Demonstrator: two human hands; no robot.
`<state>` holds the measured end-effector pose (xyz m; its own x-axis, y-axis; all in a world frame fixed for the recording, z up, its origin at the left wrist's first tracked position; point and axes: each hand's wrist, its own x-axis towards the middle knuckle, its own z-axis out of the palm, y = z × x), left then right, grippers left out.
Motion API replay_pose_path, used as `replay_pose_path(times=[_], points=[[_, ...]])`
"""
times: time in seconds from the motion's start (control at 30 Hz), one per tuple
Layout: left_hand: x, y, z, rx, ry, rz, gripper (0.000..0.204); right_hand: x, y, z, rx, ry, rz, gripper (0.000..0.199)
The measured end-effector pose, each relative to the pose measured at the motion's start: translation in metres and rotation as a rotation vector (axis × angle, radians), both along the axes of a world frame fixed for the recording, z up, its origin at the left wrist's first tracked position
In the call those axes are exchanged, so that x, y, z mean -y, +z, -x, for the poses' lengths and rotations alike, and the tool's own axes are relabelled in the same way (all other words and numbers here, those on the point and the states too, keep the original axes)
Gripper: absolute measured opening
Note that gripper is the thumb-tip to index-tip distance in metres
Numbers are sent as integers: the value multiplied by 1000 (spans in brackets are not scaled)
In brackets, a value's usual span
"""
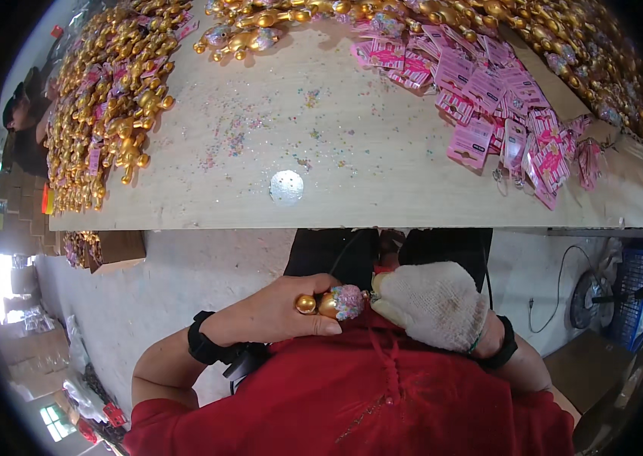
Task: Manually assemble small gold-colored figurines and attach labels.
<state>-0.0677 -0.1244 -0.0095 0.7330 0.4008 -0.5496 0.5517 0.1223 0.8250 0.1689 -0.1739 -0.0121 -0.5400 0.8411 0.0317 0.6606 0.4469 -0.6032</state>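
My bare left hand (279,308) is closed round a small shiny gold figurine (327,305), held in front of my chest below the table edge. Its right end is covered in pink and pastel glitter bits (349,302). My right hand (434,304) wears a white knit glove and is closed at the glittered end. Its fingertips pinch there; what lies between them is too small and hidden to make out. Both hands are over my red shirt, apart from the table.
On the pale table (222,197) lie rows of gold figurines (112,106) at left and more along the back. A heap of pink printed cards (488,99) covers the right side. Loose glitter bits (234,140) and a white disc (286,187) lie mid-table. A blue crate (633,296) stands right; a person (29,129) is far left.
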Motion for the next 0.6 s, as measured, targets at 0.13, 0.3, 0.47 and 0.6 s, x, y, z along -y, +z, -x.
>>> replay_pose_path(times=[0.13,0.3,0.47,0.6], points=[[0,1,-3,-9,-56,11,50,2,0,0,-6,15,-3,16],[0,3,-6,-4,-91,66,47,4,4,-3,99,75,87,16],[-1,2,-7,-35,-122,48,43,7,3,-3,110,83,116,15],[0,-1,-8,-21,-128,45,42,9,0,-3,101,82,126,15]])
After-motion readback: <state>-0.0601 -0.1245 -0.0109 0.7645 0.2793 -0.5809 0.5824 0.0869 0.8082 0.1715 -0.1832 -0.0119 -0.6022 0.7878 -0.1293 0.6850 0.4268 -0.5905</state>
